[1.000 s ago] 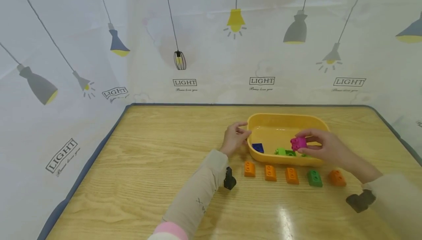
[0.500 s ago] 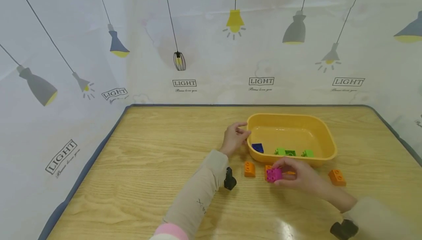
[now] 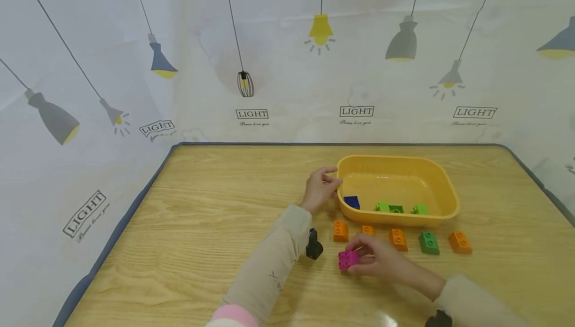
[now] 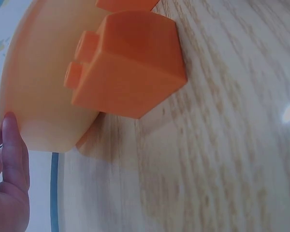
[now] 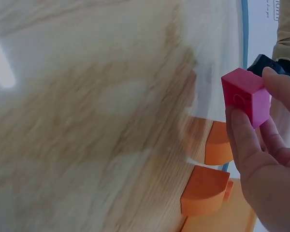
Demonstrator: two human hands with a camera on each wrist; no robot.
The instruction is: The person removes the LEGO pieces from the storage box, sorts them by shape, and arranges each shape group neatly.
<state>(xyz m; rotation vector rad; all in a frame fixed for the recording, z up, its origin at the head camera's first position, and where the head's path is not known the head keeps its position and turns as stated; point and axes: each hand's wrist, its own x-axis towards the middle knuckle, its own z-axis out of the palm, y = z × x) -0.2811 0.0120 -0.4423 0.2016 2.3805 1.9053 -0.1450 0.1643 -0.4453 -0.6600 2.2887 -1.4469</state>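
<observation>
My right hand (image 3: 382, 261) pinches a magenta toy building block (image 3: 348, 260) between thumb and fingers, over the table in front of the row of blocks. In the right wrist view the magenta block (image 5: 245, 96) shows its smooth sides, with fingertips on opposite faces. At the left end of a yellow plastic tub (image 3: 397, 220), my left hand (image 3: 319, 187) holds the rim with thumb and fingers. The left wrist view shows a finger (image 4: 13, 150) of that hand against the tub wall (image 4: 43, 87). Inside the tub lie a dark blue block (image 3: 352, 201) and several green ones (image 3: 420, 209).
A row in front of the tub has an orange block (image 3: 340, 231) at its left, other orange ones, a green block (image 3: 429, 242) and an orange block (image 3: 460, 242) at its right. My right hand partly covers one orange block (image 3: 368, 229). Black cameras sit on both wrists.
My right hand has carried the magenta block from above the tub, over the row, toward me and to the left. My left hand has stayed at the tub's rim.
</observation>
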